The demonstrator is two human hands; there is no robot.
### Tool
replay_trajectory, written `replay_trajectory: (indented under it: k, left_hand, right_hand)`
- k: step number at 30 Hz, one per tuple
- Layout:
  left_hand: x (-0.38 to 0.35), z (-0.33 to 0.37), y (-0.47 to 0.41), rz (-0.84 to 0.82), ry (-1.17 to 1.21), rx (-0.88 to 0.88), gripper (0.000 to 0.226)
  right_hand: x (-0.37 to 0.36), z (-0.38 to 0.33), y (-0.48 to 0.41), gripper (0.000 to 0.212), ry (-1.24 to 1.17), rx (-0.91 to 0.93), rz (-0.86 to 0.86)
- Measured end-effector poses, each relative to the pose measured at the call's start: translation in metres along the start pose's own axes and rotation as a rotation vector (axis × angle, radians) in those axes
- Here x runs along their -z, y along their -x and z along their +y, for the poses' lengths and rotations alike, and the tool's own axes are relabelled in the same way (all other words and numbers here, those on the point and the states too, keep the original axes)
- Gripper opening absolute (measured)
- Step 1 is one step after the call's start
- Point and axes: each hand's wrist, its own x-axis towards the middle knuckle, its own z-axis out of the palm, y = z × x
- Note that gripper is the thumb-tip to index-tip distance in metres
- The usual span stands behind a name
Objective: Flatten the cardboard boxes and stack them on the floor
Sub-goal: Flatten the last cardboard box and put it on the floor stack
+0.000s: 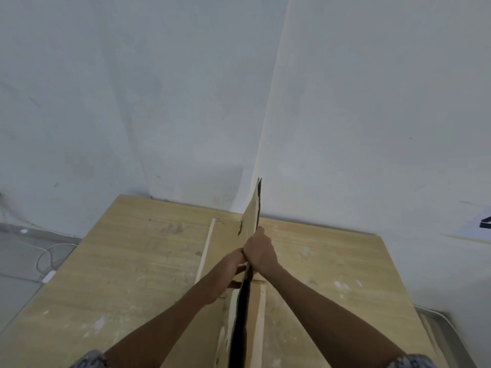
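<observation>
Head view: we are holding the cardboard box (252, 208) edge-on, its lower end running off-frame.
Right hand (259, 251): gripping its edge.
Left hand (235, 262): fingers hiding; we cannot tell its grip.

Diffuse, cool light gives the white walls (132, 88) a bluish-grey cast. A faint, soft-edged shadow lies on the wall just above the far edge of the tabletop (119, 261), and the gap inside the folded cardboard (251, 216) reads black. Everything is slightly blurred. Wide-angle distortion slants the wall corner and splays the tabletop's edges.
</observation>
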Motion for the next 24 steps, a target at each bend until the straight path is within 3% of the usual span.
replay_trajectory:
  k: [4,8,13,15,18,24]
  left_hand:
    - [0.022,0.007,0.006,0.077,-0.02,-0.105,0.029]
    - [0.045,0.017,0.008,0.323,-0.086,-0.223,0.027]
    - [0.075,0.034,0.012,0.528,-0.258,-0.495,0.024]
    - [0.075,0.043,0.01,0.554,-0.342,-0.618,0.026]
    - [0.06,0.046,-0.001,0.497,-0.44,-0.675,0.03]
    - [0.032,-0.014,-0.041,0.065,-0.828,-0.385,0.043]
  right_hand:
    - [-0.006,-0.019,0.01,0.032,-0.031,0.056,0.025]
    - [-0.012,-0.051,0.018,0.029,-0.111,0.166,0.042]
    - [0.01,-0.085,0.016,0.018,-0.176,0.319,0.039]
    - [0.024,-0.082,0.007,0.026,-0.196,0.34,0.064]
    - [0.042,-0.053,-0.018,0.04,-0.26,0.263,0.091]
    - [0.068,0.062,-0.044,0.032,-0.292,0.061,0.102]
